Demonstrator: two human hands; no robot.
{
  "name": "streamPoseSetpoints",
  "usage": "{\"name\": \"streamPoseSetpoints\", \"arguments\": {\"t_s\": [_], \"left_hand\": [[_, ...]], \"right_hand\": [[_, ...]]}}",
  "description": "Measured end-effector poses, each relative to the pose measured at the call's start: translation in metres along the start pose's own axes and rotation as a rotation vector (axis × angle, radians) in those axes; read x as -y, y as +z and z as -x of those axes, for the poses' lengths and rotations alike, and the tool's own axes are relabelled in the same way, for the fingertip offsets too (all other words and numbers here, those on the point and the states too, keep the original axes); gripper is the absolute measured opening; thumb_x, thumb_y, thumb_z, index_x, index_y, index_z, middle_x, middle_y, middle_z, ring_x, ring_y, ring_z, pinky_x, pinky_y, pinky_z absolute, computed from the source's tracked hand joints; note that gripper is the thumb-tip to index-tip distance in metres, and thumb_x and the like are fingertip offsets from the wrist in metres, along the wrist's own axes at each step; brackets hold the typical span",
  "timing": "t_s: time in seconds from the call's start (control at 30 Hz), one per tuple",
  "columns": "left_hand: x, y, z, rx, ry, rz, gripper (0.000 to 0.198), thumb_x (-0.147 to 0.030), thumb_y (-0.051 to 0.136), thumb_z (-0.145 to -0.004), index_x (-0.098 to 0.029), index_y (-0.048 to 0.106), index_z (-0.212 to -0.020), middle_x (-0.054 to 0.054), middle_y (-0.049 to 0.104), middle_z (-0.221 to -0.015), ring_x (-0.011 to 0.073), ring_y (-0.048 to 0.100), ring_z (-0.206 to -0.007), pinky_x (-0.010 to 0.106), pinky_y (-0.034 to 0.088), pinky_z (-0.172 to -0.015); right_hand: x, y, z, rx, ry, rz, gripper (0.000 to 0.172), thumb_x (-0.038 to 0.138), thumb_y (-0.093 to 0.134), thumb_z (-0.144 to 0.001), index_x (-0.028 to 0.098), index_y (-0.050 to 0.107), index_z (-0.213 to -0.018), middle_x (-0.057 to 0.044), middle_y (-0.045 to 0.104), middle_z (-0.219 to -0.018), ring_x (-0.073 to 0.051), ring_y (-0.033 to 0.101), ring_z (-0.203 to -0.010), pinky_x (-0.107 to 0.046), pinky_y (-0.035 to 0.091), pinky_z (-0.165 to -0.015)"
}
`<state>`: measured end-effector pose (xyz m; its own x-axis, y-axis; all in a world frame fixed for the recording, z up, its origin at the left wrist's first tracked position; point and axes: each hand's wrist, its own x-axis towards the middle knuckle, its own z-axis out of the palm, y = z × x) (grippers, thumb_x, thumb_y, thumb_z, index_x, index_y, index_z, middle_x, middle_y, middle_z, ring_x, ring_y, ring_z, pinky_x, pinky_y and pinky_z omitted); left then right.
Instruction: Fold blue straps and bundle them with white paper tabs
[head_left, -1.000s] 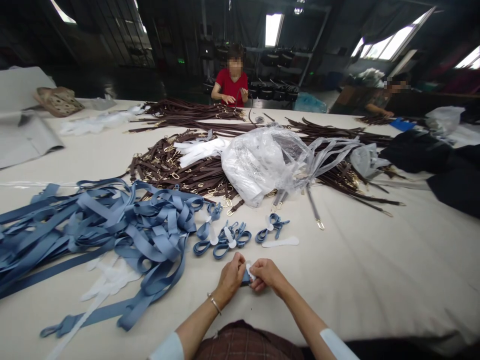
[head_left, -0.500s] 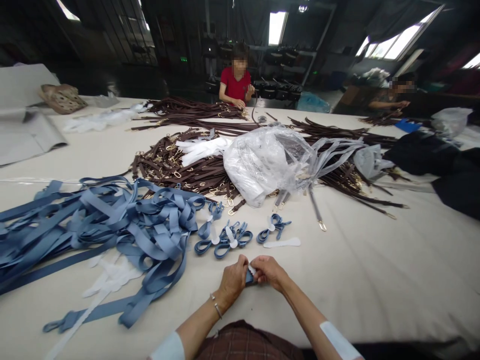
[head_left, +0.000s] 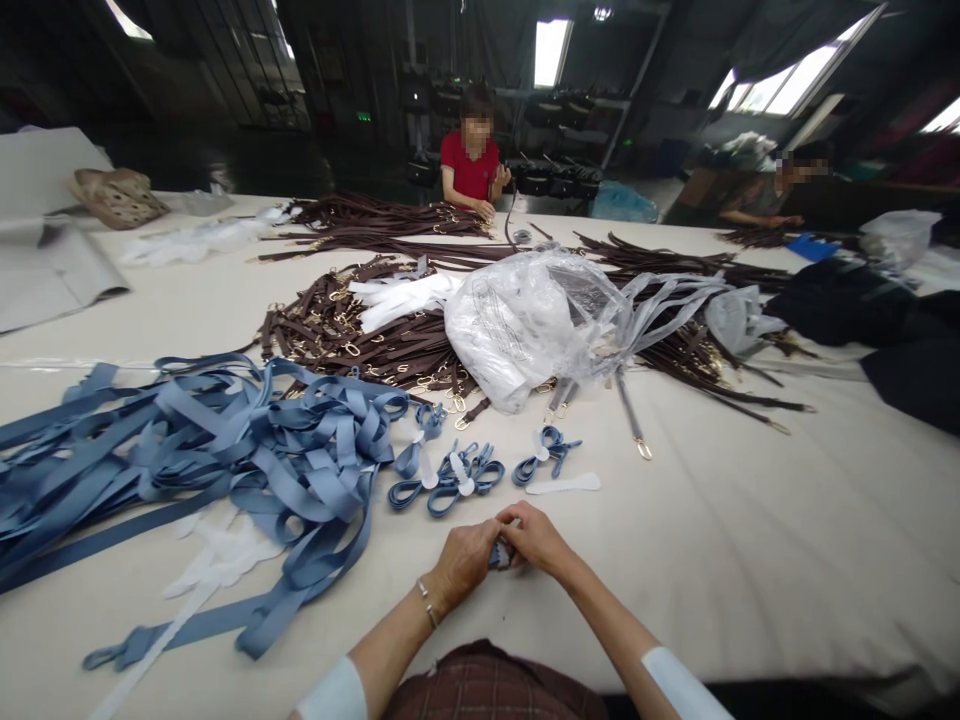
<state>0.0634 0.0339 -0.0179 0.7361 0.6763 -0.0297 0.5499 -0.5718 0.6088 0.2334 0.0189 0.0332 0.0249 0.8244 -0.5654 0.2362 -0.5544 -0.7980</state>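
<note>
My left hand (head_left: 465,565) is closed around a small folded blue strap (head_left: 493,557), most of which the fingers hide. Pressed up against it, my right hand (head_left: 535,538) pinches a white notched paper strip (head_left: 504,550) that lies against the strap. The fingertips of both hands meet at the top of the bundle. Just beyond the hands lies a loose white strip (head_left: 564,484). Several coiled blue straps with white bands sit there too, among them one coil (head_left: 546,455) on the right and another coil (head_left: 463,480) farther left.
A big heap of blue straps (head_left: 300,440) covers the left side, with white strips (head_left: 221,555) beside it. Brown straps with gold clasps (head_left: 360,340) and a clear plastic bag (head_left: 517,320) fill the middle. A person in red (head_left: 470,165) and another person (head_left: 780,190) work across the table.
My right hand has shifted slightly left and up, closer to my left hand. The white strip now lies lower against the blue strap. The person at far right has moved a hand down.
</note>
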Motion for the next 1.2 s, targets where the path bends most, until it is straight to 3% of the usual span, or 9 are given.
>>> {"name": "streamPoseSetpoints", "arguments": {"t_s": [0.1, 0.27, 0.5, 0.67, 0.77, 0.83, 0.93, 1.1, 1.2], "left_hand": [[0.001, -0.002, 0.001, 0.017, 0.078, -0.005, 0.024, -0.010, 0.041, -0.088, -0.020, 0.054, -0.106, 0.006, 0.069, -0.088, 0.0190, 0.065, -0.081, 0.028, 0.047, -0.073], [-0.010, -0.016, 0.002, 0.055, 0.150, 0.027, 0.024, -0.007, 0.040, -0.085, -0.021, 0.054, -0.098, 0.003, 0.066, -0.083, 0.0172, 0.062, -0.076, 0.026, 0.044, -0.069], [-0.030, -0.049, -0.012, -0.004, -0.083, 0.219, 0.017, -0.025, 0.041, -0.093, -0.020, 0.051, -0.106, 0.004, 0.068, -0.090, 0.0183, 0.063, -0.081, 0.028, 0.045, -0.073], [-0.032, -0.066, -0.011, 0.420, -0.260, 0.718, 0.018, -0.031, 0.050, -0.088, -0.017, 0.058, -0.095, 0.003, 0.067, -0.083, 0.0173, 0.063, -0.076, 0.027, 0.047, -0.066], [-0.038, -0.068, -0.006, 0.243, -0.117, 0.328, 0.010, -0.025, 0.053, -0.088, -0.017, 0.059, -0.090, 0.005, 0.067, -0.087, 0.0207, 0.062, -0.082, 0.031, 0.044, -0.069], [-0.043, -0.070, -0.004, 0.096, 0.095, -0.036, 0.009, -0.019, 0.049, -0.091, -0.018, 0.058, -0.089, 0.007, 0.066, -0.090, 0.0224, 0.060, -0.086, 0.033, 0.041, -0.072], [-0.049, -0.079, -0.001, 0.046, 0.385, -0.336, 0.016, -0.013, 0.042, -0.094, -0.018, 0.056, -0.091, 0.007, 0.065, -0.088, 0.0213, 0.057, -0.083, 0.035, 0.038, -0.070], [-0.046, -0.087, 0.008, 0.096, 0.480, -0.356, 0.011, -0.015, 0.048, -0.092, -0.020, 0.057, -0.090, 0.005, 0.065, -0.085, 0.0205, 0.056, -0.082, 0.035, 0.037, -0.070], [-0.042, -0.074, 0.018, 0.195, 0.228, 0.002, 0.005, -0.025, 0.059, -0.088, -0.021, 0.061, -0.085, 0.002, 0.065, -0.079, 0.0193, 0.057, -0.078, 0.031, 0.038, -0.068]], "right_hand": [[0.007, -0.008, 0.001, 0.011, -0.092, 0.122, 0.011, 0.027, 0.064, -0.064, 0.017, 0.059, -0.066, -0.001, 0.059, -0.084, -0.010, 0.052, -0.052, -0.026, 0.042, -0.048], [0.016, -0.017, -0.003, -0.122, -0.240, 0.209, 0.001, 0.019, 0.057, -0.068, 0.019, 0.058, -0.069, 0.000, 0.058, -0.077, -0.015, 0.054, -0.081, -0.028, 0.045, -0.080], [0.028, -0.021, -0.002, -0.217, -0.223, 0.185, 0.016, 0.036, 0.039, -0.087, 0.023, 0.044, -0.081, 0.002, 0.055, -0.069, -0.015, 0.055, -0.061, -0.026, 0.043, -0.058], [0.036, -0.021, 0.024, -0.213, -0.409, 0.304, 0.023, 0.043, 0.038, -0.091, 0.023, 0.048, -0.086, 0.001, 0.052, -0.071, -0.016, 0.050, -0.066, -0.029, 0.039, -0.066], [0.034, -0.017, 0.029, -0.228, -0.402, 0.309, 0.023, 0.044, 0.041, -0.089, 0.023, 0.051, -0.086, -0.001, 0.054, -0.074, -0.017, 0.049, -0.068, -0.030, 0.038, -0.069], [0.030, -0.015, 0.024, -0.264, -0.239, 0.203, 0.020, 0.042, 0.044, -0.084, 0.023, 0.049, -0.082, 0.001, 0.051, -0.069, -0.016, 0.048, -0.064, -0.029, 0.039, -0.066], [0.024, -0.013, 0.013, -0.234, -0.009, 0.069, 0.015, 0.038, 0.043, -0.074, 0.023, 0.041, -0.075, 0.004, 0.043, -0.057, -0.014, 0.045, -0.052, -0.027, 0.037, -0.052], [0.023, -0.010, 0.016, -0.082, 0.076, 0.050, 0.017, 0.039, 0.046, -0.067, 0.023, 0.042, -0.072, 0.003, 0.045, -0.052, -0.015, 0.047, -0.047, -0.027, 0.039, -0.047], [0.026, -0.004, 0.028, -0.112, -0.116, 0.199, 0.021, 0.044, 0.050, -0.072, 0.023, 0.049, -0.073, 0.000, 0.053, -0.059, -0.018, 0.051, -0.057, -0.030, 0.042, -0.057]]}}
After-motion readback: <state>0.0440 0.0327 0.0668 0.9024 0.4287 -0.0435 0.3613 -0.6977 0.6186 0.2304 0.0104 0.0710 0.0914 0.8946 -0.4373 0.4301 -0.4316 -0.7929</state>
